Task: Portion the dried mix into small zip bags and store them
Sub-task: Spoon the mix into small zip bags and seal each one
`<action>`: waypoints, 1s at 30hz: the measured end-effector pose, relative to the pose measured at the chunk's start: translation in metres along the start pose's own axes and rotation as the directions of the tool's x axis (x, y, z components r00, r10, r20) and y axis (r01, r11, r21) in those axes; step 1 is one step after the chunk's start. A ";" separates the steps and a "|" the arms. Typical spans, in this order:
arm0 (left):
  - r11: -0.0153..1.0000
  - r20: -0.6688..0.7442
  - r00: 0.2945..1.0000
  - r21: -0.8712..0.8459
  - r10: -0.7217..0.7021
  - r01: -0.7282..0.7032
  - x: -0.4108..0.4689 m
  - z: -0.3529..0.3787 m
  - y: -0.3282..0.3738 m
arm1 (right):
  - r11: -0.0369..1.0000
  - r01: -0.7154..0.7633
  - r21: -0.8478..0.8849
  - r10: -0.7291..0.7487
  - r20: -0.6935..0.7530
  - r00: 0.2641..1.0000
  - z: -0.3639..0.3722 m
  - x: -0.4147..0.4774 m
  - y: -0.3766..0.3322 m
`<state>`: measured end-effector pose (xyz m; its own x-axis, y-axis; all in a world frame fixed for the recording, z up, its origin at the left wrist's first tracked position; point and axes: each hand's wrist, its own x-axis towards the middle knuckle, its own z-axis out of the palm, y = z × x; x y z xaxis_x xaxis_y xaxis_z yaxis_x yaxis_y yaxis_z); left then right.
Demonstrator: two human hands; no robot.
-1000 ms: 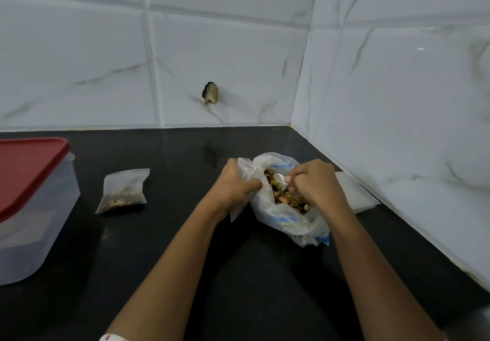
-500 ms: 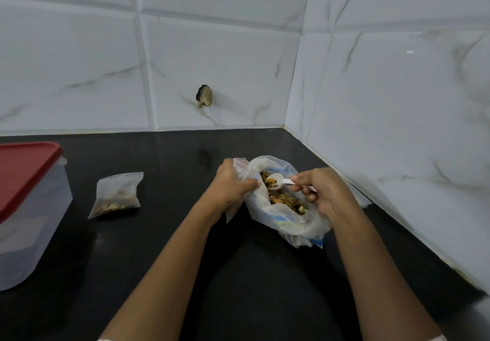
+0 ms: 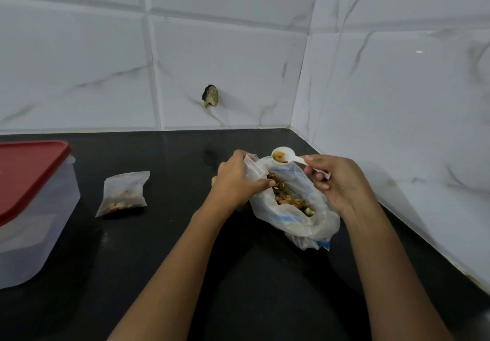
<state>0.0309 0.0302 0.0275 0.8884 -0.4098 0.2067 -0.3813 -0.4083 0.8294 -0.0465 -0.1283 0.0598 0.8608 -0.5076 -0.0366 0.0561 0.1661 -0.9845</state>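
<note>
Black counter (image 3: 185,234): left hand (image 3: 236,178) grips bag (image 3: 318,224) rim; right hand (image 3: 339,181) pinches loaded spoon (image 3: 285,156); blue print (image 3: 324,245) unreadable.

The work surface is a flat black stone-like countertop (image 3: 159,274) with a dull, faintly smudged finish. It fills the inside corner formed by two walls. The back wall of large glossy white rectangular tiles (image 3: 225,56) carries grey marble veining and recessed grout lines. The right wall of matching white veined tiles (image 3: 397,107) meets it at a vertical corner joint (image 3: 301,75). A pale sealant strip (image 3: 79,130) runs along the base of the walls where they touch the countertop. A small dark brown irregular stub (image 3: 210,97) protrudes from the back wall, low on a tile and above the countertop. A small bright light reflection (image 3: 419,52) shows on the right wall. Illumination is soft and even.
</note>
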 end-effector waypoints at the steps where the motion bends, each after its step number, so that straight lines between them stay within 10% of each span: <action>1: 1.000 0.005 1.000 0.004 0.001 -0.001 0.000 0.000 0.000 | 0.999 0.047 -0.005 -0.047 0.031 0.998 0.003 -0.002 0.000; 5: 1.000 -0.002 1.000 -0.021 0.009 -0.009 0.000 0.001 -0.001 | 0.939 0.245 -0.243 -0.217 0.135 0.967 0.019 -0.009 0.004; 9: 0.995 -0.067 0.997 -0.095 0.030 -0.036 -0.001 -0.001 0.001 | 0.671 0.503 -0.545 -0.436 0.258 0.862 0.030 -0.013 0.009; 22: 0.944 -0.086 0.995 -0.321 0.048 -0.074 -0.004 -0.003 0.005 | 0.025 0.778 -0.628 -0.775 0.479 0.412 0.027 0.000 0.017; 26: 0.939 -0.080 0.996 -0.339 0.037 -0.062 -0.004 -0.003 0.003 | 0.099 0.788 -0.608 -0.791 0.432 0.434 0.026 -0.004 0.014; 30: 0.947 -0.070 0.997 -0.317 0.030 -0.050 -0.003 -0.004 0.003 | 0.672 0.576 -0.466 -0.577 0.158 0.801 0.026 -0.013 0.005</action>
<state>0.0283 0.0333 0.0311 0.8924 -0.3640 0.2668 -0.3246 -0.1071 0.9398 -0.0443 -0.0988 0.0593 0.7371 -0.3693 0.5660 0.2974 -0.5749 -0.7623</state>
